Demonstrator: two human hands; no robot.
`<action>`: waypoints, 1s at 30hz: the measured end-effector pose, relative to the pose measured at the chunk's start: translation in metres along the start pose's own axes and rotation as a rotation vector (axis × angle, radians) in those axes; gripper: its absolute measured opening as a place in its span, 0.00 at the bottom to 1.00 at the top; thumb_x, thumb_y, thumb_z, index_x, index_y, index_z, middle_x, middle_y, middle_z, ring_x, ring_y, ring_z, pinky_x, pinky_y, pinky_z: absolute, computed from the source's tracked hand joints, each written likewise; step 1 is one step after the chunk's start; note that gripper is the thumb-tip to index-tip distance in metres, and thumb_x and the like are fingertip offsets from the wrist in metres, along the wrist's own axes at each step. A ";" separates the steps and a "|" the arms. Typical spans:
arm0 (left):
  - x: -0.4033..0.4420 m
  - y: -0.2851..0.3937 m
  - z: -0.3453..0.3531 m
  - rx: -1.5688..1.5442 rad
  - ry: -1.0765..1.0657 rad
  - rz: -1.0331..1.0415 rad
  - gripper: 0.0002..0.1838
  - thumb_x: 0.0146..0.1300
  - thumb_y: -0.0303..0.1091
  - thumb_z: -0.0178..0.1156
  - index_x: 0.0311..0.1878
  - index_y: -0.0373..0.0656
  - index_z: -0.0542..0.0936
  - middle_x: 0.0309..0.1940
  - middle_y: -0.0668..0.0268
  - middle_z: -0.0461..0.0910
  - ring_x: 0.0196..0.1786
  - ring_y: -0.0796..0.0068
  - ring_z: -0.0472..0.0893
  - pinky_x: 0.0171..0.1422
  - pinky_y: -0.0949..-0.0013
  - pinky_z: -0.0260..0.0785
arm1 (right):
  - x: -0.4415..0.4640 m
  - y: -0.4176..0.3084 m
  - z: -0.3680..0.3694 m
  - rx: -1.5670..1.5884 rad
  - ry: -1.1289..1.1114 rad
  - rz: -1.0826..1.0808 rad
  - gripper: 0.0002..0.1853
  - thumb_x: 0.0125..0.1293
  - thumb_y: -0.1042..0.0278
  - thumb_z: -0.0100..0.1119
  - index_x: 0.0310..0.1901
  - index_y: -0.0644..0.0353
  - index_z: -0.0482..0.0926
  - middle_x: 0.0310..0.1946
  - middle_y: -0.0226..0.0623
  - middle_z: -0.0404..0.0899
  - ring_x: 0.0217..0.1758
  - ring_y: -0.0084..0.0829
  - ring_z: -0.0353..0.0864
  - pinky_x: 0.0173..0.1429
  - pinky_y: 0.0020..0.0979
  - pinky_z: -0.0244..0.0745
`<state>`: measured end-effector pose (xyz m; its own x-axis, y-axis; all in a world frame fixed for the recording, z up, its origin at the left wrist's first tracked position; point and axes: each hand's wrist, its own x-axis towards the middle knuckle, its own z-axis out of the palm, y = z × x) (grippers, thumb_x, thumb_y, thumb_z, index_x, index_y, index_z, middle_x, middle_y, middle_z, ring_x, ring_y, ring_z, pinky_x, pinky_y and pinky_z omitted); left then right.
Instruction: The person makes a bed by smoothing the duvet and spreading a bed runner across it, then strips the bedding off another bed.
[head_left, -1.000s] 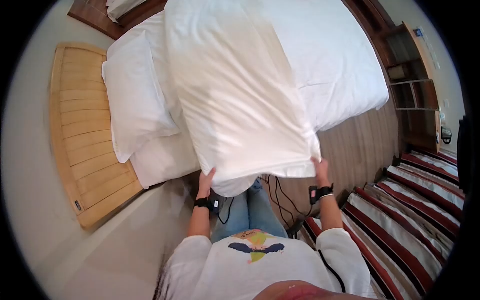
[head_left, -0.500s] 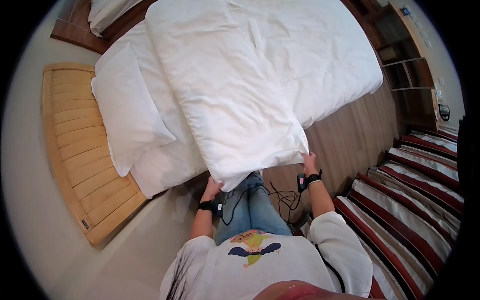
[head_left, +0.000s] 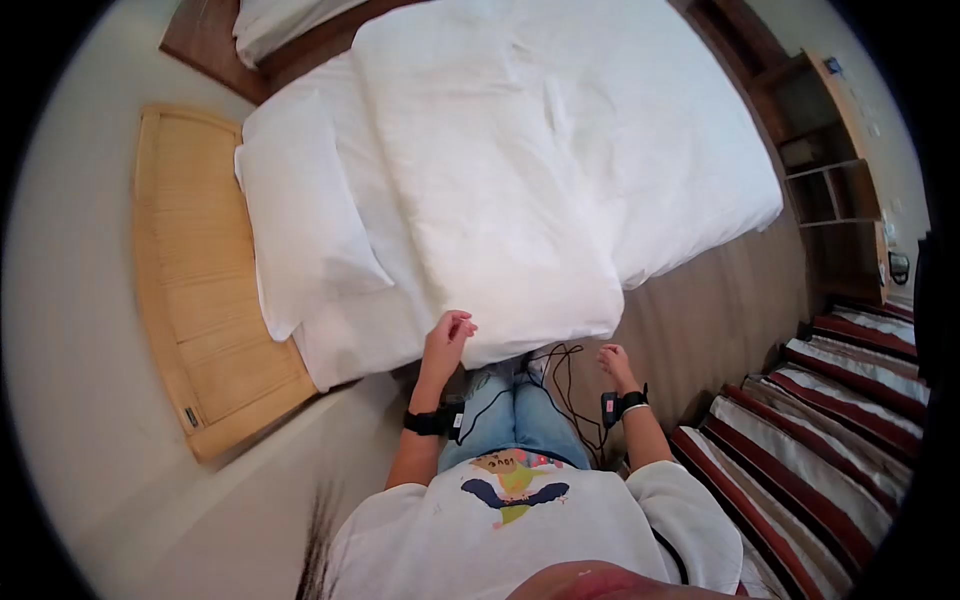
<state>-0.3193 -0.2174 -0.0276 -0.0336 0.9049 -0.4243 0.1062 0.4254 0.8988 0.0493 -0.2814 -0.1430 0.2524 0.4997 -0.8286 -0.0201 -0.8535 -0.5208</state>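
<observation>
A white duvet [head_left: 490, 190] lies folded over across the bed, its near edge hanging at the bedside. My left hand [head_left: 450, 333] is raised over the duvet's near left corner, fingers loosely bent and apart, holding nothing. Just beyond the near right corner, my right hand [head_left: 614, 362] hovers above the floor with its fingers slightly curled and nothing in them. A white pillow [head_left: 305, 220] rests on the white bottom sheet [head_left: 370, 335] toward the headboard. Both wrists wear black straps with small devices and cables.
The wooden headboard [head_left: 215, 280] stands on the left against the wall. Striped curtains [head_left: 800, 430] hang at the lower right. Dark cables [head_left: 565, 385] dangle by my legs over the wooden floor [head_left: 715, 290]. Brown shelving [head_left: 840, 200] is at the far right.
Both hands have let go of the duvet's near corners. My left hand has risen slightly; my right has dropped away from the edge. The view has shifted, and the duvet edge lies smoother.
</observation>
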 end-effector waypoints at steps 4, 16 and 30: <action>0.029 0.023 -0.009 -0.214 -0.055 -0.058 0.09 0.56 0.34 0.44 0.35 0.40 0.69 0.27 0.66 0.74 0.30 0.80 0.73 0.34 0.80 0.61 | -0.026 -0.030 -0.024 0.108 0.047 -0.044 0.09 0.53 0.68 0.43 0.36 0.59 0.66 0.27 0.33 0.72 0.25 0.22 0.70 0.26 0.21 0.64; 0.192 -0.210 -0.121 -0.249 -0.118 -0.734 0.05 0.50 0.34 0.48 0.26 0.42 0.69 0.22 0.68 0.69 0.22 0.78 0.68 0.21 0.81 0.58 | -0.002 -0.004 0.121 -0.346 0.142 -0.361 0.09 0.49 0.69 0.44 0.32 0.64 0.68 0.24 0.40 0.72 0.26 0.32 0.72 0.31 0.27 0.67; 0.228 -0.215 -0.076 0.110 -0.249 -0.863 0.14 0.46 0.42 0.55 0.26 0.39 0.72 0.15 0.67 0.68 0.12 0.76 0.63 0.15 0.76 0.54 | -0.010 0.025 0.350 -1.046 0.238 -0.009 0.40 0.42 0.61 0.52 0.54 0.70 0.44 0.57 0.57 0.33 0.61 0.51 0.31 0.55 0.55 0.38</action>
<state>-0.4256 -0.1017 -0.3088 0.0685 0.2374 -0.9690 0.2388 0.9392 0.2469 -0.2921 -0.2556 -0.2193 0.4330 0.5616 -0.7051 0.7929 -0.6094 0.0015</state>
